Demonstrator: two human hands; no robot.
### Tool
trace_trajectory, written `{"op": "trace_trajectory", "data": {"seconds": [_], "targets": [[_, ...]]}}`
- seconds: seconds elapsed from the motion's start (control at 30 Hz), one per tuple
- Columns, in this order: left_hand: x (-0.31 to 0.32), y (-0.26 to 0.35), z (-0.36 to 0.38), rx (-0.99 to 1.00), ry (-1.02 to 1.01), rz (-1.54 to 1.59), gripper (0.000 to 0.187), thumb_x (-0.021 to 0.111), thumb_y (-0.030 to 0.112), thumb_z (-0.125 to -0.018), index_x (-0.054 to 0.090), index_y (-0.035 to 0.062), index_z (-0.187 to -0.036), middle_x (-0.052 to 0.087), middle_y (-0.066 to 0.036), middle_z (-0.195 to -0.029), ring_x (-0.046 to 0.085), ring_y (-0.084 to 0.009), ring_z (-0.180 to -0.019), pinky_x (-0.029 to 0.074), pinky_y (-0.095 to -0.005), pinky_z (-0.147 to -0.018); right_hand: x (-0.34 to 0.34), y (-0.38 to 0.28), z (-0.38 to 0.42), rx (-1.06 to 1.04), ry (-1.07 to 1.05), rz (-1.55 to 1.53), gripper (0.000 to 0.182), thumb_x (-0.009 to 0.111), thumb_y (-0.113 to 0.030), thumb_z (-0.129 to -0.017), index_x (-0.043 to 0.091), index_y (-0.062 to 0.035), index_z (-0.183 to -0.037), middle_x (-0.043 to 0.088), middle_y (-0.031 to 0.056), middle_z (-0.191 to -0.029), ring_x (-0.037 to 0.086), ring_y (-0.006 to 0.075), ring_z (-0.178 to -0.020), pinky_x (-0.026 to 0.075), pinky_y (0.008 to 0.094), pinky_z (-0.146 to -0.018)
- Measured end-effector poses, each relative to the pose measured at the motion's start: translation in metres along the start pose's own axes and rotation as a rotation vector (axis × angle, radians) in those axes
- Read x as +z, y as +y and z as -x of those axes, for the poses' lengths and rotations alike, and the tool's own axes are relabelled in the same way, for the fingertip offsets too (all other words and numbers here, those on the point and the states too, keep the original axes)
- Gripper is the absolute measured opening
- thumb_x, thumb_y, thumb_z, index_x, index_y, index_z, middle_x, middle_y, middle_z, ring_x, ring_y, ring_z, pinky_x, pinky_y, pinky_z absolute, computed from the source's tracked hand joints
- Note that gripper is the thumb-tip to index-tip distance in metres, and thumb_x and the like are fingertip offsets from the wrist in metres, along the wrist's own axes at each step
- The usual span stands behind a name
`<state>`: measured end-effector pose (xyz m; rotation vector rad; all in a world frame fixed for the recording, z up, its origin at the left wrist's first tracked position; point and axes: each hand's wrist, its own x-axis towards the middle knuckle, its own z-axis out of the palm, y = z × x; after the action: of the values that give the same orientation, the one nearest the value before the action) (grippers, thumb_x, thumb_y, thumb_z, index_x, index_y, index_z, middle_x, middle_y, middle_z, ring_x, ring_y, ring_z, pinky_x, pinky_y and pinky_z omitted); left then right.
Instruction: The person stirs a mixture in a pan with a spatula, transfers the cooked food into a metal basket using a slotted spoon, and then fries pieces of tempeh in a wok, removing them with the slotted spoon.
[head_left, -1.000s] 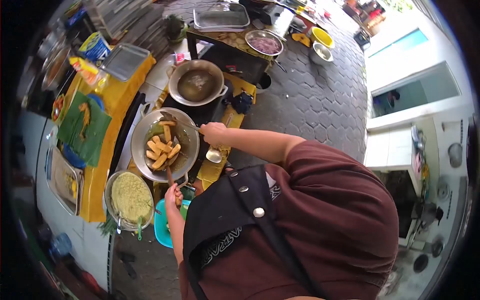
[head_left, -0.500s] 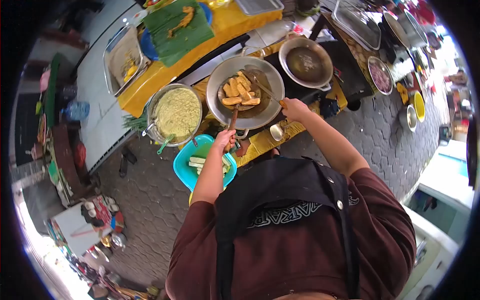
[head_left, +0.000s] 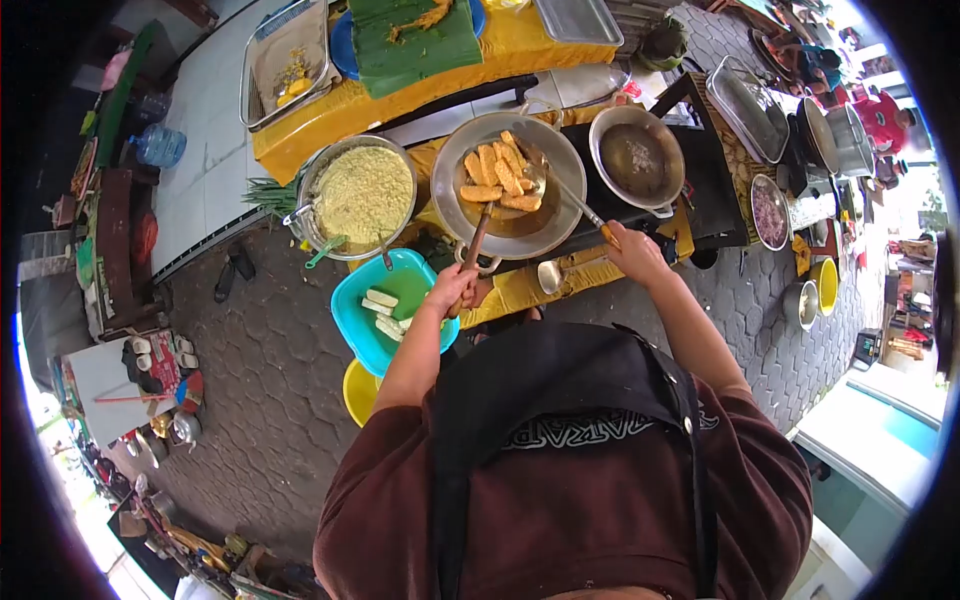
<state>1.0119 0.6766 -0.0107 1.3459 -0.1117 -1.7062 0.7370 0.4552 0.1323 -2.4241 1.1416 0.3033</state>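
My left hand [head_left: 453, 290] is closed around the wooden handle of a long cooking tool [head_left: 482, 232], whose far end lies under golden fried pieces [head_left: 497, 168] in a wide metal wok [head_left: 450, 168]. My right hand [head_left: 638, 254] grips a metal spatula [head_left: 577, 200] by its wooden end. Its blade, partly hidden, is against the right side of the pieces. Brown oil surrounds them. Below my left forearm stands a turquoise basin [head_left: 347, 290] with pale uncooked pieces [head_left: 382, 299] in greenish liquid.
A pot of yellowish batter [head_left: 362, 195] stands left of the wok. A second pan [head_left: 677, 165] with dark oil is on the right. A metal ladle [head_left: 550, 276] lies at the bench front. Behind are a banana leaf [head_left: 410, 55] and a tray [head_left: 250, 80].
The fried pieces have shifted and sit closer together, tilted more upright, between the two tools. My right hand has moved a little right relative to the wok. The camera view has shifted too.
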Motion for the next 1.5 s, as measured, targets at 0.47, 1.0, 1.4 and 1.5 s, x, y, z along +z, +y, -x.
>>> {"op": "trace_trajectory", "data": {"seconds": [0.47,1.0,1.4,1.5], "targets": [[0.005,0.023,0.012,0.074,0.054,-0.055,0.016,0.056,0.013,-0.083,0.048,0.0063,-0.095,0.045,0.000,-0.064,0.043,-0.0082,-0.045,0.037,-0.0252,-0.037,0.011,-0.011,0.006,0.055,0.039,0.001,0.044,0.055,-0.023,-0.078,0.046,-0.0076,-0.118,0.062,0.0227,-0.089,0.060,0.0388,-0.087,0.047,0.0482,-0.074],[-0.032,0.001,0.030,-0.003,0.035,0.014,0.022,0.057,0.016,-0.087,0.049,0.0076,-0.105,0.047,0.000,-0.069,0.042,-0.0079,-0.046,0.034,-0.0246,-0.037,0.061,0.004,0.019,0.244,0.120,-0.332,0.050,0.059,-0.028,-0.078,0.050,-0.0016,-0.119,0.060,0.0256,-0.102,0.056,0.0400,-0.098,0.045,0.0438,-0.084],[-0.013,-0.007,0.041,-0.119,0.038,0.079,0.022,0.056,0.017,-0.087,0.049,0.0027,-0.103,0.047,-0.002,-0.070,0.041,-0.0085,-0.049,0.034,-0.0239,-0.039,0.077,0.006,0.015,0.355,0.017,-0.526,0.046,0.058,-0.025,-0.080,0.050,-0.0010,-0.118,0.059,0.0242,-0.105,0.055,0.0371,-0.103,0.043,0.0410,-0.087],[-0.005,-0.009,0.041,-0.131,0.040,0.094,0.024,0.059,0.016,-0.086,0.050,0.0018,-0.103,0.048,-0.002,-0.070,0.042,-0.0086,-0.049,0.033,-0.0243,-0.038,0.073,0.004,0.018,0.349,0.026,-0.511,0.047,0.058,-0.025,-0.080,0.049,-0.0010,-0.119,0.060,0.0250,-0.104,0.058,0.0374,-0.098,0.045,0.0414,-0.083]]}}
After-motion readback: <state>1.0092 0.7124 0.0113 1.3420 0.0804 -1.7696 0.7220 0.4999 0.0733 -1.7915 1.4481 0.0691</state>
